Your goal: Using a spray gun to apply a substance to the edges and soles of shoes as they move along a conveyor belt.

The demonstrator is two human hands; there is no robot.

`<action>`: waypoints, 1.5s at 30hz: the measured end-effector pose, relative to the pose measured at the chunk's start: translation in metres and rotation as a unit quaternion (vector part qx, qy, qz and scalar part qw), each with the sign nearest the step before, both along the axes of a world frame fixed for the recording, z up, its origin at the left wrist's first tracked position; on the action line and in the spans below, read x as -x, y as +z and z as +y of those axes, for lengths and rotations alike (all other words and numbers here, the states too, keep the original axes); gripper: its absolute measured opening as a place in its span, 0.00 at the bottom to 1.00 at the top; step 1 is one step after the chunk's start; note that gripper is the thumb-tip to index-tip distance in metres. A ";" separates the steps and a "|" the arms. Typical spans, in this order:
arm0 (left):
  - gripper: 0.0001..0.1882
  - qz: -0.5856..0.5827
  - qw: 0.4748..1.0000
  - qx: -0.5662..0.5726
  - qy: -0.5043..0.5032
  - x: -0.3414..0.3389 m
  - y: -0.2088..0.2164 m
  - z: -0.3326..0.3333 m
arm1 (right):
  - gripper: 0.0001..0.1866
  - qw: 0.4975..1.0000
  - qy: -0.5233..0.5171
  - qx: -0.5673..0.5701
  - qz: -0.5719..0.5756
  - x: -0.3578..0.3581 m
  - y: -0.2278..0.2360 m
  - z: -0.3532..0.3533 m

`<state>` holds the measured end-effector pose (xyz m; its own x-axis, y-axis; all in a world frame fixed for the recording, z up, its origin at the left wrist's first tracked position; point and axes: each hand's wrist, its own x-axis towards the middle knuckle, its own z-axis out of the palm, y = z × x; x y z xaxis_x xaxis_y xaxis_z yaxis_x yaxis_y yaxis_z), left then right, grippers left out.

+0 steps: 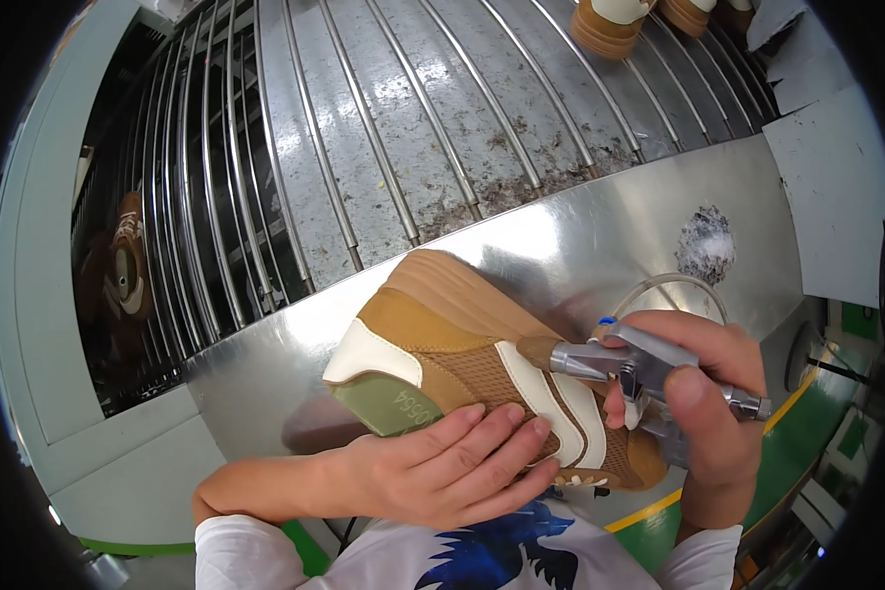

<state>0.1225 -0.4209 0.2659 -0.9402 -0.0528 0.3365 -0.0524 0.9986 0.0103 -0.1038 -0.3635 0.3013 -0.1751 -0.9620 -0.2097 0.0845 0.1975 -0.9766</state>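
Note:
A tan and brown sneaker [467, 346] with white trim and a green lining lies on its side, its sole turned away from me. My left hand [467, 462] presses its fingers over the upper and steadies the shoe; the thumb is out of sight. In my right hand [708, 393] is a silver metal air gun [654, 364] with a tan nozzle tip. That tip meets the side of the shoe, close to the white stripes. A pale hose [680, 278] curves behind the gun.
A metal ledge [560, 231] runs in front of a conveyor of metal rollers [393, 177]. Other sneakers [608, 28] stand at the far right. Another brown shoe [128, 256] shows in the dark gap at left. A worn whitish patch [708, 246] marks the ledge.

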 end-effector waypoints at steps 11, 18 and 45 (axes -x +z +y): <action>0.13 -0.025 1.000 0.006 -0.013 -0.001 0.000 0.001 | 0.22 0.998 -0.017 -0.029 0.045 0.023 0.011 0.030; 0.14 -0.059 0.998 0.000 -0.012 0.004 0.005 0.003 | 0.29 0.994 -0.097 -0.018 0.056 0.029 0.008 0.068; 0.50 -0.258 0.899 -0.299 0.188 -0.019 0.042 -0.008 | 0.21 0.983 -0.138 -0.073 -0.097 0.113 -0.044 0.063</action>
